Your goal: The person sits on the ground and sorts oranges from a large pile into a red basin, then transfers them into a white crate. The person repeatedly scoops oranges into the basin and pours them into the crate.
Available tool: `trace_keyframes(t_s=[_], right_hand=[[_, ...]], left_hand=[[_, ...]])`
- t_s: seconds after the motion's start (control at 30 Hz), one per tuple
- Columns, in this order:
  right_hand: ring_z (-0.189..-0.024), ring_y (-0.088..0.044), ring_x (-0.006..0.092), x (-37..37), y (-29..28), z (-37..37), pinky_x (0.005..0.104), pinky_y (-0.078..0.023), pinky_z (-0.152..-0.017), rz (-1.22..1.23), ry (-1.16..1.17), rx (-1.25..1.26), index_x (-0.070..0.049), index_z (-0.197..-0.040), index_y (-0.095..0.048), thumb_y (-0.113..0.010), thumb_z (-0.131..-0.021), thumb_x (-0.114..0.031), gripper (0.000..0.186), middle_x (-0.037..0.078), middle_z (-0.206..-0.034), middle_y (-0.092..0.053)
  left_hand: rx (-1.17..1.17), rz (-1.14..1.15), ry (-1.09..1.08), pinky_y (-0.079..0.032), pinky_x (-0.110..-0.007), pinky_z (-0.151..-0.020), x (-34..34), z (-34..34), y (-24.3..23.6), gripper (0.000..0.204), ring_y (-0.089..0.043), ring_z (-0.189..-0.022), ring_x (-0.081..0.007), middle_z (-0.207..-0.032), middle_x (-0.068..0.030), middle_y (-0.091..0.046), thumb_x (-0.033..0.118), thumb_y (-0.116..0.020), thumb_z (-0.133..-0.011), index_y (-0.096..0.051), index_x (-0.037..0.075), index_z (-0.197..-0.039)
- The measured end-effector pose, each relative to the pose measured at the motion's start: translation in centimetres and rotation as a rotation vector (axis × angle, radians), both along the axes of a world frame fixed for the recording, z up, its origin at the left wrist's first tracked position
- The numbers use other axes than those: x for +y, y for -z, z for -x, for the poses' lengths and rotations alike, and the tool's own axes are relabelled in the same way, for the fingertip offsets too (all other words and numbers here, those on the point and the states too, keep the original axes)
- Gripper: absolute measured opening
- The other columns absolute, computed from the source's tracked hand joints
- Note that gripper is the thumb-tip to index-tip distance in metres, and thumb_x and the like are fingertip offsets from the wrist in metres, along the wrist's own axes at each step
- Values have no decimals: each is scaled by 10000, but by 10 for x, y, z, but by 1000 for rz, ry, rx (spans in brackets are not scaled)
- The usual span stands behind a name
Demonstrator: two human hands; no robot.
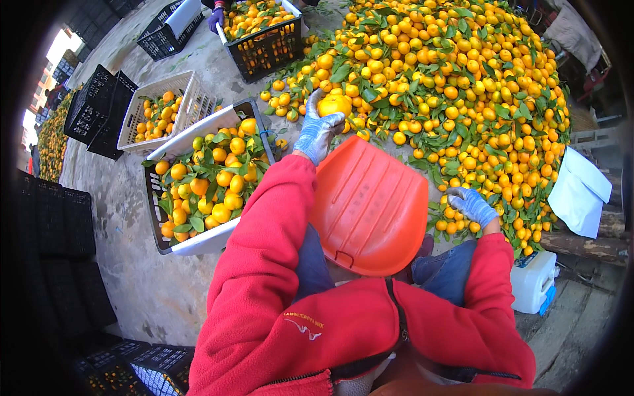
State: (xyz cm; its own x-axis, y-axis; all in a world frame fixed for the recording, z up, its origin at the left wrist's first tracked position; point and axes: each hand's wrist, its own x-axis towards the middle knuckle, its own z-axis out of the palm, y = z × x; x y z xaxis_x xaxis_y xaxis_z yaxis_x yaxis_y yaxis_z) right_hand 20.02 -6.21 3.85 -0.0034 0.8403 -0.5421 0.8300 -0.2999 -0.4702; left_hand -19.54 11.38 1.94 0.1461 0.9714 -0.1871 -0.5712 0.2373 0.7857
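Observation:
My left hand point(317, 132), in a grey-and-blue work glove, has its thumb and fingers around a large yellow-orange mandarin point(335, 105). It is raised at the near left edge of a big heap of mandarins point(456, 86) mixed with green leaves. My right hand point(473, 204), gloved alike, lies at the heap's near edge with its fingers stretched over some fruit, none of it visibly gripped. Between my forearms an orange-red plastic scoop point(370, 204) rests in front of my knees. Left of my left arm stands a dark crate point(155, 208) with white lining, filled with leafy mandarins.
Behind that crate are a cream crate point(132, 119) with mandarins and black crates point(99, 109). Farther off, a person's purple-gloved hand point(216, 20) touches another full crate point(264, 56). At right are a white jug point(533, 282), a white sheet point(580, 191) and logs point(588, 245).

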Motion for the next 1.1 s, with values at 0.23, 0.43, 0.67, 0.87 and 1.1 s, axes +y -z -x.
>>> trace_keyframes(t_s=[0.23, 0.43, 0.67, 0.87, 1.1], right_hand=[[-983, -667, 276, 2, 11, -5, 358, -511, -867, -49, -52, 38, -23, -1239, -602, -574, -946, -283, 392, 173, -1073, -692], [-959, -666, 267, 1, 14, -10, 363, -517, -838, -28, -33, 40, -28, -1233, -608, -573, -946, -281, 384, 166, -1042, -698], [-925, -673, 240, -3, 11, -13, 348, -518, -820, -46, -45, 24, -36, -1227, -616, -559, -943, -286, 382, 147, -1018, -707], [-956, -668, 261, -5, 20, -21, 355, -514, -838, -20, 9, 56, -51, -1228, -620, -561, -943, -290, 376, 150, -1039, -704], [-939, -673, 247, -4, 23, -23, 345, -515, -835, -39, 4, 68, -45, -1226, -620, -566, -941, -283, 375, 144, -1024, -710]], left_hand=[[97, 181, -147, -534, -348, -674, 9, 12, 13, 794, -632, -867, -247, -1233, -131, -541, 92, -752, -808, -274, 131, -1442], [87, 246, -252, -551, -368, -727, 14, 27, 21, 676, -654, -888, -257, -1185, -126, -580, 126, -770, -810, -356, 99, -1344], [118, 243, -302, -548, -338, -685, 13, 34, 22, 616, -653, -889, -223, -1125, -111, -612, 130, -770, -809, -393, 102, -1295], [160, 250, -350, -540, -319, -659, 16, 39, 22, 617, -640, -835, -205, -1110, -101, -612, 155, -773, -806, -401, 98, -1295], [133, 223, -340, -511, -298, -595, 16, 43, 20, 649, -614, -749, -180, -1106, -100, -602, 173, -771, -806, -393, 97, -1328]])
